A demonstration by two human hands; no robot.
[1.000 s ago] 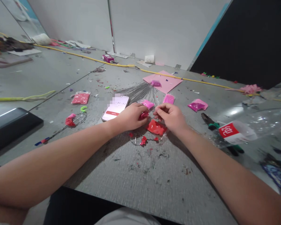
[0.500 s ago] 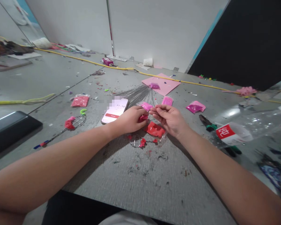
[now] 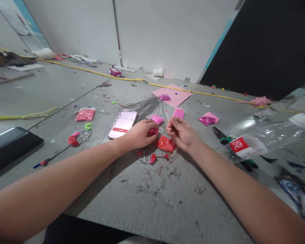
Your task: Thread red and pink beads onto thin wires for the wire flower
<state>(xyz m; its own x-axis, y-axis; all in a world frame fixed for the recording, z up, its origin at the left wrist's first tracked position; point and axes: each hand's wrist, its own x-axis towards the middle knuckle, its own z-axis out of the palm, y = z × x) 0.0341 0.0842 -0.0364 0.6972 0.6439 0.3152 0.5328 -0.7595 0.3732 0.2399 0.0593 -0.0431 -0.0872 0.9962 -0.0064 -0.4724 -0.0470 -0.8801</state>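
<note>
left hand (image 3: 143, 134) holding red clay (image 3: 153, 131), right hand (image 3: 181, 134) pinched

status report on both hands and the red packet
Left hand gripping reddish-pink lump. Right hand pinched, contents unclear. Shiny red plastic packet between them; round silver wire frame close on near side.

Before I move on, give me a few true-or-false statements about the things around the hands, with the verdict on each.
1. The left hand holds a red lump. True.
2. The right hand grips the pliers. False: they lie on the table, near the bottle.
3. The bottle stands upright. False: it lies on its side.
4. The phone is left of the red packet. True.
5. The cup lies beyond the yellow cord. True.
</note>
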